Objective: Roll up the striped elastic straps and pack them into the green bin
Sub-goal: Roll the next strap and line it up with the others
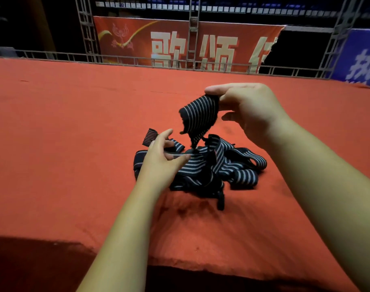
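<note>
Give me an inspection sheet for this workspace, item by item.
Surface: red cloth surface, shadowed at the near edge.
Job's things: tangled heap of dark striped elastic straps; one strap end lifted above it; green bin not in view.
Clutter: nothing seen.
Grippers: right hand pinches the lifted strap end; left hand open, holding nothing, at the heap's left side.
Cables: nothing seen.
Surroundings: red banner, blue banner and grey metal truss behind.

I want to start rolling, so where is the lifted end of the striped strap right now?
In the head view, right of centre: the right hand pinches the strap end above the tangled pile on the red cloth.
</note>
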Tool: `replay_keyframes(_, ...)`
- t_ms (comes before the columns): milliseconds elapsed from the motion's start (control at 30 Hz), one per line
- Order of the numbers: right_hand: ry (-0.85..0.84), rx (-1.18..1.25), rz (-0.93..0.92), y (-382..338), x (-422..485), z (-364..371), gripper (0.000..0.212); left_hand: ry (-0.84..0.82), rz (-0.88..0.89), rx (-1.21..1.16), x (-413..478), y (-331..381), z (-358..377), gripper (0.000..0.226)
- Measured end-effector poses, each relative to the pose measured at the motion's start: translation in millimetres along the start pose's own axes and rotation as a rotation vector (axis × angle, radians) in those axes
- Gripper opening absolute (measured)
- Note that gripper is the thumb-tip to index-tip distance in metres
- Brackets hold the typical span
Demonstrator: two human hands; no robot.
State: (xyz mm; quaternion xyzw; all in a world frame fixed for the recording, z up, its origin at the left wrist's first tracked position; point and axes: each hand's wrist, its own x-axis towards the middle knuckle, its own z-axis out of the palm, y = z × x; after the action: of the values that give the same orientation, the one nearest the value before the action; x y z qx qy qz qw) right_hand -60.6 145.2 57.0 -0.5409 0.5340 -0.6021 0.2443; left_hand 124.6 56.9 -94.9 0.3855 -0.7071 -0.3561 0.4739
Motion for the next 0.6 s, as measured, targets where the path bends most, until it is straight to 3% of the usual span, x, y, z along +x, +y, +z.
replay_keyframes(100,-0.025,0.149,0.030,-5.0,-18.8,-12.0,0.042,-0.133,0.051,0.030,-4.6,10.3,9.7,0.074)
replay_keyframes(167,-0.062,0.229,0.051,-8.2,-29.3,-20.4,0.043,-0.174,0.098,0.042,-4.8,14.6,20.8,0.060)
replay_keyframes(267,-0.071,0.302,0.076,-17.4,-42.9,-32.1,0.043,-0.114,0.126,0.152,-3.2,11.7,36.1,0.027)
replay_keyframes(367,0.009,0.388,0.102,-23.2,-53.1,-43.6,0.042,0.010,0.085,0.297,-4.4,8.4,40.6,0.008)
replay_keyframes(467,0.148,0.444,0.113,-19.4,-61.3,-57.9,0.032,0.022,0.050,0.286,-5.6,7.9,38.7,0.032)
replay_keyframes(600,0.349,0.304,0.125,13.6,-68.4,-74.9,0.013,-0.010,0.029,0.105,-9.4,16.6,31.6,0.033)
